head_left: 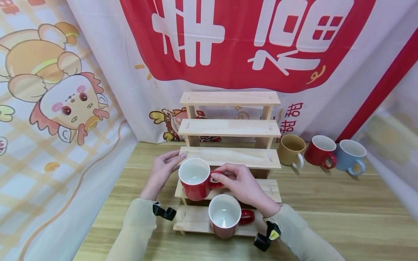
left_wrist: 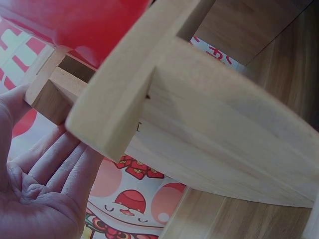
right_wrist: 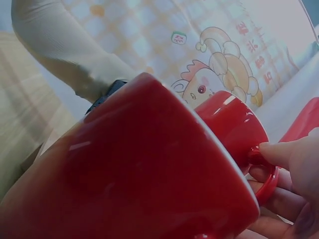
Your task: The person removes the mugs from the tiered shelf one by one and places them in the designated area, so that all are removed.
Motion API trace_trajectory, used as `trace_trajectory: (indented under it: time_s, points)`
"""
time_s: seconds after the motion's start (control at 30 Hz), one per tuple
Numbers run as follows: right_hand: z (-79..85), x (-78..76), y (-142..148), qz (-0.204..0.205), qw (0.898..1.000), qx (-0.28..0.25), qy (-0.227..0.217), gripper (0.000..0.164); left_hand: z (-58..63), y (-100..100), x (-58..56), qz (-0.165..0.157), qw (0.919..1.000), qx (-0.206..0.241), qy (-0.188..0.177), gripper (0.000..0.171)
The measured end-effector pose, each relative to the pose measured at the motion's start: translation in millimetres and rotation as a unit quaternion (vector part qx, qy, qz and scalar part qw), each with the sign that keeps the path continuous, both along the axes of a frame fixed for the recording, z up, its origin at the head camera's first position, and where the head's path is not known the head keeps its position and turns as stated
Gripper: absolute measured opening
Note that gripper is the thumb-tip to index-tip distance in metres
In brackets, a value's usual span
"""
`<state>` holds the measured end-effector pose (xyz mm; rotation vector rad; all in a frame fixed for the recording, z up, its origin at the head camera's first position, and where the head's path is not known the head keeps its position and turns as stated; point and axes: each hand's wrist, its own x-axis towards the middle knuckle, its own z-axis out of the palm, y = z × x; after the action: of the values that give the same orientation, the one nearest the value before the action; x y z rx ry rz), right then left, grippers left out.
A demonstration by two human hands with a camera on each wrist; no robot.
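A red mug (head_left: 195, 186) with a white inside is at the left of the stepped wooden stand (head_left: 228, 157), over its second step from the bottom; whether its base touches the step I cannot tell. My right hand (head_left: 243, 183) pinches this mug's handle, as the right wrist view also shows. With thumb and fingers, my left hand (left_wrist: 50, 184) holds the left end of the stand's middle step. Another red mug (head_left: 224, 223) stands upright on the lowest step, its handle pointing right. It fills much of the right wrist view.
Right of the stand, a tan mug (head_left: 291, 148) with a white handle, a third red mug (head_left: 320, 150) and a light blue mug (head_left: 350, 156) stand on the wood-grain table (head_left: 326, 210). A printed cloth (head_left: 156, 94) hangs close behind the stand.
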<state>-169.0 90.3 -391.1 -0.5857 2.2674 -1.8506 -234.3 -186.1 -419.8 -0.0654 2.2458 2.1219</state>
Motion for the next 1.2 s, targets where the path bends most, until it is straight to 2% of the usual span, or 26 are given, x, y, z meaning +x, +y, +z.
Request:
trace_trajectory:
  time_s: [0.27,0.63,0.8,1.0,1.2]
  points:
    - [-6.3,-0.1,4.6,0.013,1.0,-0.027,-0.001,0.019,-1.1,-0.8,-0.4,-0.004,1.0,0.004,0.003,0.062]
    - [-7.0,0.6,9.7,0.002,1.0,-0.019,0.025,0.015,-1.7,-0.4,-1.0,-0.006,0.9999,0.004,0.009,0.062]
    - [3.3,2.3,15.8,-0.023,0.998,-0.029,0.046,0.016,-1.6,0.2,-1.3,-0.007,0.9998,0.009,0.015,0.059]
    - [21.5,6.7,27.2,-0.034,0.995,-0.068,0.059,0.014,-0.6,0.5,-0.1,-0.005,0.9999,-0.002,0.013,0.059]
    - [34.8,11.1,45.7,-0.053,0.99,-0.084,0.101,0.013,-0.1,1.1,-0.7,-0.001,1.0,-0.005,0.005,0.062]
